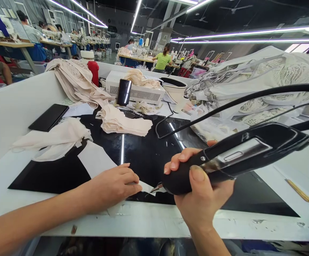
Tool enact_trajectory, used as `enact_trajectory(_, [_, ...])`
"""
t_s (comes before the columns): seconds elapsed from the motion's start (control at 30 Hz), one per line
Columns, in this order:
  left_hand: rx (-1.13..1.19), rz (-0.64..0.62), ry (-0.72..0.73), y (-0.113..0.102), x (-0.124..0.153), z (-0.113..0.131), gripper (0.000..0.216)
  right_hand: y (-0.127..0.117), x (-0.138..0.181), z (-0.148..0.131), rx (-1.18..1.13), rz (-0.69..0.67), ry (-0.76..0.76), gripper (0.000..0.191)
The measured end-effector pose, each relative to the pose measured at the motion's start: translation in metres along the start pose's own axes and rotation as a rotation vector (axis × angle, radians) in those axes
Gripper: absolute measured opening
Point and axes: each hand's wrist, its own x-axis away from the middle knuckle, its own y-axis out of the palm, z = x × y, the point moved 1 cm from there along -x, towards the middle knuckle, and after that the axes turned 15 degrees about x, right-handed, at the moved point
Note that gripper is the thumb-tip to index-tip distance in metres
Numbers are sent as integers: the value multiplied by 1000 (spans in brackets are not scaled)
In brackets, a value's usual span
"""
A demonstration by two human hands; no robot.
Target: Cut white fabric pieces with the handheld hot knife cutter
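Note:
My right hand (202,192) is wrapped round a black corded handheld tool (231,156), its thumb along the near side. The tool's pointed metal tip (157,187) is down at the right end of a white, flat, cloth-like piece (97,160). My left hand (114,186) lies palm down over the middle of that piece, fingers bent and close together, just left of the tip. Part of the piece is hidden under this hand. Beneath everything is a glossy black sheet (64,174) on the white table (133,220).
Beyond my hands are a stack of pale pink fabric pieces (128,124), crumpled fabric (58,137), a black flat case (49,117), a phone (124,92) and a vented white box (141,91). White garments (263,74) are heaped right. The tool's cable (223,105) arcs above the table.

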Motion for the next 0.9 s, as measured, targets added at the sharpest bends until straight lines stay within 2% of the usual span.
enact_trajectory(0.2, [-118,73,35,-7,1,9,25,2,2,0,23,-3,-22,36])
enact_trajectory(0.4, [-125,-42,-187,-10,7,21,43,0,8,-1,61,39,-30,36])
enact_trajectory(0.5, [-116,-99,-244,-11,7,20,45,1,9,-2,43,46,-33,37])
enact_trajectory(0.8, [-162,-80,-222,-5,12,15,41,4,12,-8,57,67,-26,40])
enact_trajectory(0.9, [-260,-73,-212,-1,8,18,25,5,14,-9,71,79,-29,42])
